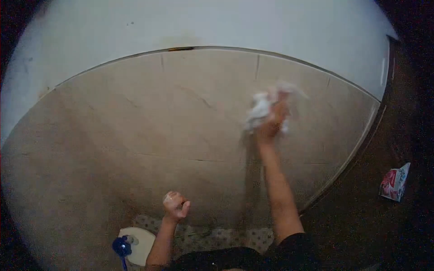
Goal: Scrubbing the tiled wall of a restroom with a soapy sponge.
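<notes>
My right hand (274, 120) grips a white cloth (259, 108), pressed against or held close to the beige tiled surface (190, 125). Both hand and cloth are blurred, so the exact contact cannot be told. Lower down, left of the middle, my left hand (175, 206) is curled up with the thumb at its side. White patches like suds show on its knuckles, and I see nothing held in it.
White painted wall (217, 23) borders the tiles along a dark, curving seam. At lower left, a blue object with a handle (122, 245) rests on a cream-coloured flat top (143, 249). A printed packet (395, 183) lies at the right. Patterned floor (223, 238) shows below.
</notes>
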`<state>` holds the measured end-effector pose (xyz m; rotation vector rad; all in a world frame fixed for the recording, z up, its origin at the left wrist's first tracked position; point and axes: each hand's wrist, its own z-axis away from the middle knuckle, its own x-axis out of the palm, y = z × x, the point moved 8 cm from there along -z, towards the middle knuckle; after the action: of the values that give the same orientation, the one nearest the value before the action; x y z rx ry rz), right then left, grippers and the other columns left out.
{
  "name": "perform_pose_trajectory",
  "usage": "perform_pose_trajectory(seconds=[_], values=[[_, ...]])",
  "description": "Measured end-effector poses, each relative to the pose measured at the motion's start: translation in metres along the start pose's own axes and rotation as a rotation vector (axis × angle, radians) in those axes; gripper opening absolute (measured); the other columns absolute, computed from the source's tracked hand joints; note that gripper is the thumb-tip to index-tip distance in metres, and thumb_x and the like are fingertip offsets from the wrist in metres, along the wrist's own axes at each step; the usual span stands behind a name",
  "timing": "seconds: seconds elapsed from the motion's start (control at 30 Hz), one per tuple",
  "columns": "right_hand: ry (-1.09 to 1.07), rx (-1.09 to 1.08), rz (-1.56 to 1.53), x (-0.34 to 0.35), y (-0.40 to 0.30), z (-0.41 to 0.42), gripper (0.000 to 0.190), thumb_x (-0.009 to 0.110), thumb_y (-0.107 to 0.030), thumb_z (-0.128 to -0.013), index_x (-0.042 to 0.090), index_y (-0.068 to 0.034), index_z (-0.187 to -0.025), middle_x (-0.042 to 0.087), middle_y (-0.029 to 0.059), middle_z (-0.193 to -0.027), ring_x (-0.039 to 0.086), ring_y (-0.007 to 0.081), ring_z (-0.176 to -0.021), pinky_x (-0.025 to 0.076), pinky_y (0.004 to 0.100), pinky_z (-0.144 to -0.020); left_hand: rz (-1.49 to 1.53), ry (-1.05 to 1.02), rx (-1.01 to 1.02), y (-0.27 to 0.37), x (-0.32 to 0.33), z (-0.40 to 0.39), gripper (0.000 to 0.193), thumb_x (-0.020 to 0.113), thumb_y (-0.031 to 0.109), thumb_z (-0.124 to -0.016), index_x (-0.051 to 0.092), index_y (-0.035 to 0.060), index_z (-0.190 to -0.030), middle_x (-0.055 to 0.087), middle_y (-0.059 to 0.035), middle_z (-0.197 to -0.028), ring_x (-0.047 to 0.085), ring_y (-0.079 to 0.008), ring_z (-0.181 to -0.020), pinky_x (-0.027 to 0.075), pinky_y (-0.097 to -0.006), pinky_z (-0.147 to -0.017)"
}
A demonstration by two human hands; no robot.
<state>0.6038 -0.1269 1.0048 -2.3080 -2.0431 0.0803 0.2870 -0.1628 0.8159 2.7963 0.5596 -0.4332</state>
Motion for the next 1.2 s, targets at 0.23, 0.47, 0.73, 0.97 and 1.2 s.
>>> perform_pose_trajectory(seconds=[0.23, 0.47, 0.73, 0.97, 1.2], values=[[-0.504, -0.851, -0.322, 0.045, -0.116, 0.19, 0.037, 0.056, -0.015, -0.075, 0.058, -0.003, -0.11, 0.049, 0.0089, -0.127, 0.045, 0.0229, -0.117, 0.033, 0.0425, -0.1, 0.082, 0.138, 0.045, 0.005, -0.019, -0.017, 0.019, 0.06, 0.014, -0.07, 0.05, 0.0072, -0.056, 0.049, -0.0085, -0.053, 0.049, -0.0266, -0.046, 0.039, -0.0362, -0.048], [-0.121, -0.323, -0.148, 0.0, -0.17, -0.045, 0.042, 0.051, -0.007, -0.076, 0.051, 0.002, -0.117, 0.042, 0.0105, -0.134, 0.034, 0.0284, -0.127, 0.032, 0.0504, -0.098, 0.051, 0.162, -0.082, -0.066, -0.071, 0.025, 0.02, 0.06, 0.015, -0.071, 0.051, 0.0068, -0.056, 0.048, -0.0095, -0.053, 0.049, -0.0281, -0.047, 0.039, -0.0376, -0.047], [-0.495, -0.809, -0.338, 0.058, -0.198, 0.2, 0.034, 0.054, -0.016, -0.079, 0.056, -0.019, -0.113, 0.044, 0.008, -0.131, 0.036, 0.0221, -0.126, 0.029, 0.0465, -0.101, 0.396, 0.098, -0.507, -0.105, -0.036, 0.073, 0.022, 0.059, 0.017, -0.074, 0.052, 0.0059, -0.057, 0.048, -0.0105, -0.053, 0.049, -0.0276, -0.048, 0.038, -0.0373, -0.047], [-0.423, -0.621, -0.04, 0.056, -0.187, 0.064, 0.027, 0.051, -0.01, -0.08, 0.061, -0.011, -0.105, 0.04, 0.0081, -0.136, 0.03, 0.0275, -0.13, 0.029, 0.0558, -0.097, 0.161, 0.098, -0.196, -0.081, -0.064, 0.04, 0.022, 0.057, 0.016, -0.075, 0.051, 0.006, -0.057, 0.047, -0.0098, -0.053, 0.047, -0.0274, -0.047, 0.037, -0.0364, -0.048], [-0.172, -0.288, -0.082, 0.041, -0.177, 0.041, 0.044, 0.048, -0.007, -0.08, 0.05, -0.013, -0.124, 0.039, 0.0091, -0.136, 0.033, 0.0293, -0.128, 0.027, 0.0489, -0.103, 0.116, 0.107, -0.207, -0.074, -0.05, 0.041, 0.02, 0.058, 0.015, -0.073, 0.051, 0.0062, -0.056, 0.047, -0.0102, -0.053, 0.047, -0.0284, -0.047, 0.038, -0.0367, -0.048]])
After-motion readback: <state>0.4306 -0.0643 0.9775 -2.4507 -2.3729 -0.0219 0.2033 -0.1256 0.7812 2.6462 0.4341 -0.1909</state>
